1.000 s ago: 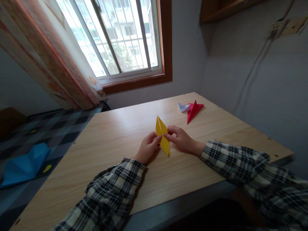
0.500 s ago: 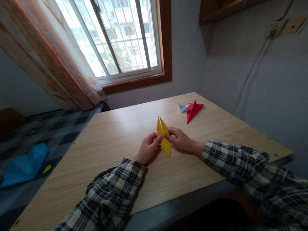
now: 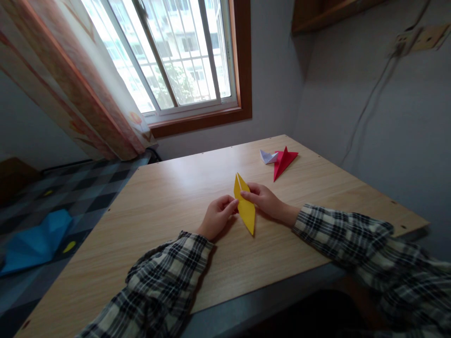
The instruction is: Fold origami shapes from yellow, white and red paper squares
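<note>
A folded piece of yellow origami paper (image 3: 247,215) is held just above the table, long and diamond-like, with a slit between two points at its far end. My right hand (image 3: 262,199) pinches it from the right, thumb lying across the front near the middle; the other fingers are behind the paper. On the left edge, the thumb and forefinger of my left hand (image 3: 219,215) are closed at the paper's side. The fingertips behind the sheet are hidden.
On the wooden table (image 3: 169,202), a white folded paper boat (image 3: 268,157) touches a red folded paper shape (image 3: 284,162) at the back right. Blue folded paper (image 3: 38,241) lies on the checked cloth (image 3: 91,183) at the left. A window (image 3: 183,56) stands behind.
The yellow paper has shifted slightly right and toward me, and its slit looks narrower. My right thumb has moved up the paper; my left hand stays at its left edge.
</note>
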The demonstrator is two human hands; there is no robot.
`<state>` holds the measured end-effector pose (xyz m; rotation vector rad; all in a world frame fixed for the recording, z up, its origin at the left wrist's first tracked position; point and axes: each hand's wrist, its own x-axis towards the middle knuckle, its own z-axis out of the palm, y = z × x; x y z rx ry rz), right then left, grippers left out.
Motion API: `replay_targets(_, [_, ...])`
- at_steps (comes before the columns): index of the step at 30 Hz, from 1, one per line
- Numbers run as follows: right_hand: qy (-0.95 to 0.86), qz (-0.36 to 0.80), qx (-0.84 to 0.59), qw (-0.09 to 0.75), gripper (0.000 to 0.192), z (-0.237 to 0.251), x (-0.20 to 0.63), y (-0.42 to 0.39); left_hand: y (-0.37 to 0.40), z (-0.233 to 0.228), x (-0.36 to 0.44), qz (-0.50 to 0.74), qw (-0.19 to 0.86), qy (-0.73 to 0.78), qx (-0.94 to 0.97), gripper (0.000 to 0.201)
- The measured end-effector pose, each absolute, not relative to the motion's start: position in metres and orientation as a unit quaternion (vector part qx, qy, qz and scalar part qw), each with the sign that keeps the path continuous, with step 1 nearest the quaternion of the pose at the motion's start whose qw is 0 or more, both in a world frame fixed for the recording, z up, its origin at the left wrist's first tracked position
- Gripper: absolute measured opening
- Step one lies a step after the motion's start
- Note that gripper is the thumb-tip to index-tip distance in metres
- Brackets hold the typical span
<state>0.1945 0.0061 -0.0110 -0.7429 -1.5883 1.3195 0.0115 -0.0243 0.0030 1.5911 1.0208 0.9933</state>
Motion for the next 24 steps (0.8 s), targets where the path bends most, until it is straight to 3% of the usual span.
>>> replay_targets(13, [-0.626,0.521,-0.328,0.479,0.031,-0.0170,0.1949,0.0098,-0.0270,0.0071,0.0122,0.359,0.443,0.419,0.707,0.035])
replay_targets(20, [-0.626,0.489,-0.339,0.504,0.035,-0.0144,0.1946,0.0089,-0.0250,0.0036,0.0114,0.371,0.511,0.395,0.667,0.029])
replay_targets(24, [-0.605,0.540,-0.296,0.505,0.046,-0.0134,0.1939,0.0101,-0.0224,-0.0008,0.0096,0.427,0.561,0.403,0.583,0.026])
